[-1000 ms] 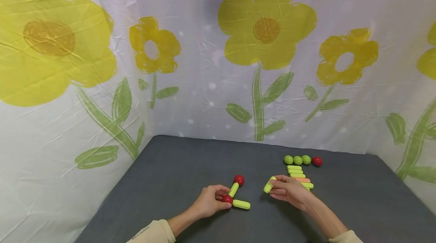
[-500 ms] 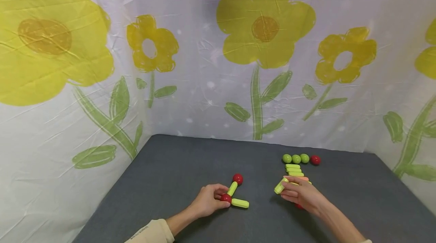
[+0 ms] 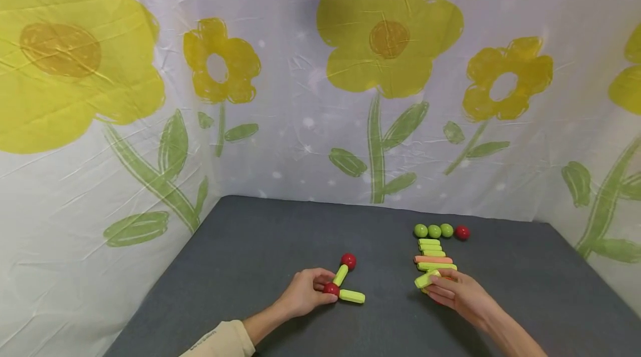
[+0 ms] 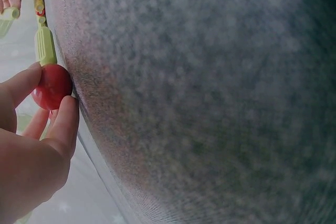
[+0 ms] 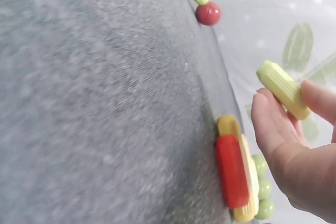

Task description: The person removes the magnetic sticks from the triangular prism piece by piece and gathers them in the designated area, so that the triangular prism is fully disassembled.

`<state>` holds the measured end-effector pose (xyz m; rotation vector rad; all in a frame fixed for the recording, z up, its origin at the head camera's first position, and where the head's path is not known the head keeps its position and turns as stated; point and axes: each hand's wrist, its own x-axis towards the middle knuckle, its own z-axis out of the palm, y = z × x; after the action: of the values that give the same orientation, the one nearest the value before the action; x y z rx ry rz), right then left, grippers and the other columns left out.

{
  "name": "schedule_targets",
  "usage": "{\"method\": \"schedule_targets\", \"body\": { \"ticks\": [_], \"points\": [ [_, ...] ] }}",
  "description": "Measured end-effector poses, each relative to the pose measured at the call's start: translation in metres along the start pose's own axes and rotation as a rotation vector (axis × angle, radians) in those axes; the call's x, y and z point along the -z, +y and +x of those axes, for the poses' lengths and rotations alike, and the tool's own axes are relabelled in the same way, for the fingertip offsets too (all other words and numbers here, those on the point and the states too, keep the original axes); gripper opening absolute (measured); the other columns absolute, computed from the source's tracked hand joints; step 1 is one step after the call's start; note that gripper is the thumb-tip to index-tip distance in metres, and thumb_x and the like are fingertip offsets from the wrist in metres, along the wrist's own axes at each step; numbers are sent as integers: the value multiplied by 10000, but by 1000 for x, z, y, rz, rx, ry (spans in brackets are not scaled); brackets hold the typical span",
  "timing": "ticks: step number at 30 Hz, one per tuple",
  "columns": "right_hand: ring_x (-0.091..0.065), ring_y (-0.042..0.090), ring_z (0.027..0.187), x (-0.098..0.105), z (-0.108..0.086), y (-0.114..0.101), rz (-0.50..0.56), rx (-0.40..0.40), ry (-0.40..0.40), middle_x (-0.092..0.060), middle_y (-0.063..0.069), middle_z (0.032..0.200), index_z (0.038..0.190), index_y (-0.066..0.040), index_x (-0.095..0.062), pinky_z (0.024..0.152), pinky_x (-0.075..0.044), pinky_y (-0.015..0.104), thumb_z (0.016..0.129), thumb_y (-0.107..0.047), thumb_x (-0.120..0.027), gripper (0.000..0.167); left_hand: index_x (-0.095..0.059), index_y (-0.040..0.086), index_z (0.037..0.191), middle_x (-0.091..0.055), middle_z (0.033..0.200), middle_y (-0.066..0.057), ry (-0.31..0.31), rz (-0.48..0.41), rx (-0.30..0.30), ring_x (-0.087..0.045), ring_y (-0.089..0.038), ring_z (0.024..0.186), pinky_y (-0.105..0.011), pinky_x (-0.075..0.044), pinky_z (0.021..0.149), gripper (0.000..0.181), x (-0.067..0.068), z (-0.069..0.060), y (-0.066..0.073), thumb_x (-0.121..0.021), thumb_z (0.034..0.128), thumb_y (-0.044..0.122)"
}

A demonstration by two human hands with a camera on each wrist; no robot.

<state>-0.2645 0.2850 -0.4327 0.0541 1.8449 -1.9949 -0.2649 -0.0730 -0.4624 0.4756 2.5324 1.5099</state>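
Note:
My left hand (image 3: 304,293) pinches a red ball (image 3: 331,288) between thumb and fingers, low on the table. Two yellow-green rods join that ball: one rod (image 3: 340,275) runs back to a second red ball (image 3: 348,261), the other rod (image 3: 353,296) points right. In the right wrist view, my right hand (image 5: 299,150) holds a short yellow-green rod (image 5: 283,90) between thumb and fingertips, apart from the table. From the head view, this right hand (image 3: 463,297) is just in front of a column of rods and partly hides its near end.
Behind my right hand lie yellow-green rods (image 3: 437,266) and an orange rod (image 3: 433,259). A red rod (image 5: 232,171) shows in the right wrist view. Several green balls (image 3: 434,231) and a red ball (image 3: 462,232) line up at the back. A flowered cloth (image 3: 295,168) hangs behind the dark table (image 3: 280,229).
My right hand has moved right and slightly nearer with its rod, which has turned to lie flatter. The left hand stays on its red ball. The head view has shifted slightly.

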Motion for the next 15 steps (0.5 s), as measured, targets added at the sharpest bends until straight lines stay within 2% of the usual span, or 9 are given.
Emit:
{"method": "schedule_targets", "body": {
  "ticks": [5,8,15],
  "points": [
    [-630,181,986,6,-7,3,12,-17,15,-608,55,1065,1402,174,-43,930,-459,395,981,-190,-562,761,-657,6,1097,-654,932,-27,-2,2,-15,-635,-177,839,-338,-536,736,369,0,0,0,-803,766,79],
    [-633,189,985,9,-10,5,34,-23,26,-615,51,1064,1400,157,-66,936,-452,410,979,-185,-567,738,-655,7,1098,-651,939,-30,-3,2,-12,-634,-183,845,-348,-535,738,368,1,0,1,-801,770,84],
    [-627,218,989,12,-18,10,-2,-49,116,-580,128,1110,1391,152,-124,927,-455,433,960,-163,-597,713,-656,11,1099,-651,938,-31,-3,4,-7,-633,-184,847,-352,-534,737,370,1,-1,2,-803,767,86]
  ]
}}
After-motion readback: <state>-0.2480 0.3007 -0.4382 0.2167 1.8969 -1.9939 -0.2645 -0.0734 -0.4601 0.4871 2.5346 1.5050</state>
